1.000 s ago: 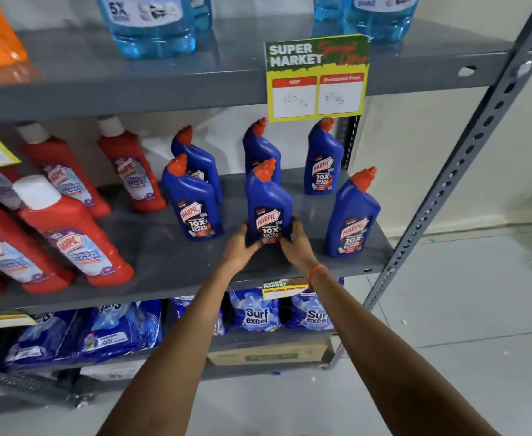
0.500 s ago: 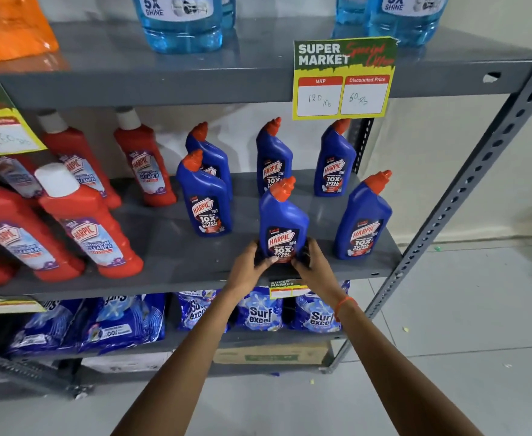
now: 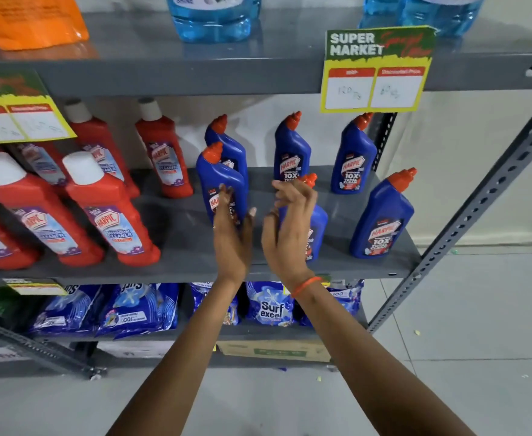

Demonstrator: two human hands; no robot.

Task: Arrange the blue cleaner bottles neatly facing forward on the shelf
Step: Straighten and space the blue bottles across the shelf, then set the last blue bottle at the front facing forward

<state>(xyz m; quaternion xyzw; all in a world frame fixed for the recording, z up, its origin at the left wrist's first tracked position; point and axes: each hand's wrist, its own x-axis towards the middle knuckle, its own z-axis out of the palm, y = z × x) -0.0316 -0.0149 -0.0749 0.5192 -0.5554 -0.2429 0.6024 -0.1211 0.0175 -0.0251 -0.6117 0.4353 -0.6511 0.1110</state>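
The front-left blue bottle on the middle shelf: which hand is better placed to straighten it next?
Probably the left hand. Open, it is already in front of that blue bottle, its fingertips over the label. The right hand is over the middle front bottle.

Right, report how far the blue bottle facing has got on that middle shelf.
Done: the front right bottle and the two back bottles stand upright, labels forward. In hand: nothing is gripped; the left hand and right hand are open, in front of the front left bottle and front middle bottle. Left: checking those two hidden labels and the back left bottle.
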